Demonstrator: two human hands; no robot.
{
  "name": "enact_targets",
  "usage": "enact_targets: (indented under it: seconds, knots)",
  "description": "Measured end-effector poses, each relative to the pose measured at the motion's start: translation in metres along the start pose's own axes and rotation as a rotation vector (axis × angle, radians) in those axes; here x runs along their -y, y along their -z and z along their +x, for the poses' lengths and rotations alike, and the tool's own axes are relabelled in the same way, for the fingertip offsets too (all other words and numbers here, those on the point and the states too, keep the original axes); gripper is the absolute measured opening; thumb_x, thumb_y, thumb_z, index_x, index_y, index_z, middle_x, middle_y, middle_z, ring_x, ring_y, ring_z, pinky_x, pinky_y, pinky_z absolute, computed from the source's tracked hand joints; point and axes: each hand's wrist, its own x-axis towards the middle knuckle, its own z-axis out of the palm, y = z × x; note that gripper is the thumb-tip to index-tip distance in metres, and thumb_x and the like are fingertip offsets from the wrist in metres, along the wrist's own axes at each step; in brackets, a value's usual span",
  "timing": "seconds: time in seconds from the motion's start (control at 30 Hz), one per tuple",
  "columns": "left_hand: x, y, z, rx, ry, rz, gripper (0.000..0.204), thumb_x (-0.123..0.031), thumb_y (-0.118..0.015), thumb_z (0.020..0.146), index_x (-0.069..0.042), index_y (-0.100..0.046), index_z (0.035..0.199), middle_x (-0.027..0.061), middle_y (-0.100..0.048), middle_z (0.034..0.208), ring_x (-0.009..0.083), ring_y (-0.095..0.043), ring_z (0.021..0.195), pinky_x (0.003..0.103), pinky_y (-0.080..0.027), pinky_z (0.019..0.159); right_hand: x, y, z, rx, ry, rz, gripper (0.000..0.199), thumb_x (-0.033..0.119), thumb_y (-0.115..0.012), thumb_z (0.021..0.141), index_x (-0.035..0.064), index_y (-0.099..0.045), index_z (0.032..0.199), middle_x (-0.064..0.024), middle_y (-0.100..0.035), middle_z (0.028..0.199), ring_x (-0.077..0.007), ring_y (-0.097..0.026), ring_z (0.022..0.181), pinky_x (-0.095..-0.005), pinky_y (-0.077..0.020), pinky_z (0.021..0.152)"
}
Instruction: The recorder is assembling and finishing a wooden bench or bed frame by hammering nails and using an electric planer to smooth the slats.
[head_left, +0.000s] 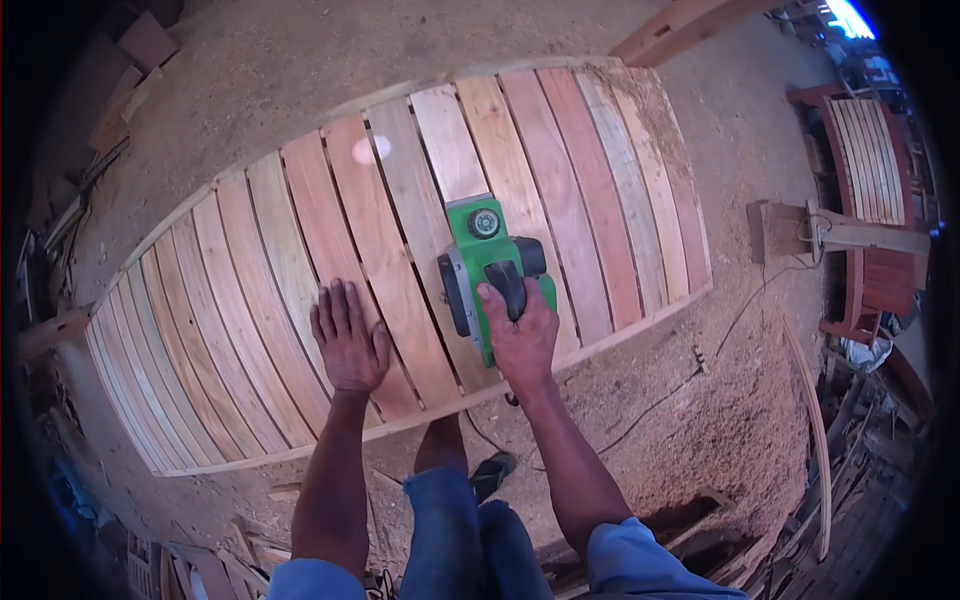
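Note:
A green electric hand planer (468,240) with a black handle and a round dial on its front rests on a slatted wooden panel (385,265). My right hand (525,330) is wrapped round the planer's handle. To its left, my left hand (348,335) lies flat on the slats with its fingers stretched out, holding nothing. The panel's slats vary from pale tan to reddish, with narrow dark gaps between them, and a thin frame runs along the edge. The planer hides the slats beneath it.
A dark power cord (640,408) trails over the dusty ground to the right, beside a heap of wood shavings (710,440). A wooden beam (870,235) stands at the right, near a red-framed slatted bench (868,160). Scrap wood (150,45) lies at the far left.

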Motion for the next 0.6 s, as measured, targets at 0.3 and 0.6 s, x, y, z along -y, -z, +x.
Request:
enact_targets:
  seconds: [0.3,0.6]
  knots:
    - [-0.001,0.001,0.004,0.094,0.029,-0.003,0.08,-0.041,-0.049,0.105,0.006,-0.033,0.167,0.0287,-0.032,0.173,0.0482,-0.026,0.162,0.062,-0.017,0.132,0.044,-0.031,0.075,0.03,-0.007,0.002,0.055,0.05,-0.078,0.1,-0.0045,-0.068,0.102,-0.0202,-0.068,0.073,-0.0352,-0.069,0.065,-0.0463,-0.0533,0.063]
    - [0.001,0.002,0.008,0.133,0.038,-0.006,0.08,-0.044,-0.048,0.106,0.007,-0.035,0.166,0.029,-0.032,0.173,0.0486,-0.026,0.163,0.063,-0.017,0.132,0.078,-0.055,0.129,0.019,0.052,0.002,0.066,0.059,-0.077,0.097,-0.0061,-0.068,0.102,-0.0233,-0.069,0.078,-0.0387,-0.07,0.07,-0.0484,-0.0543,0.068]
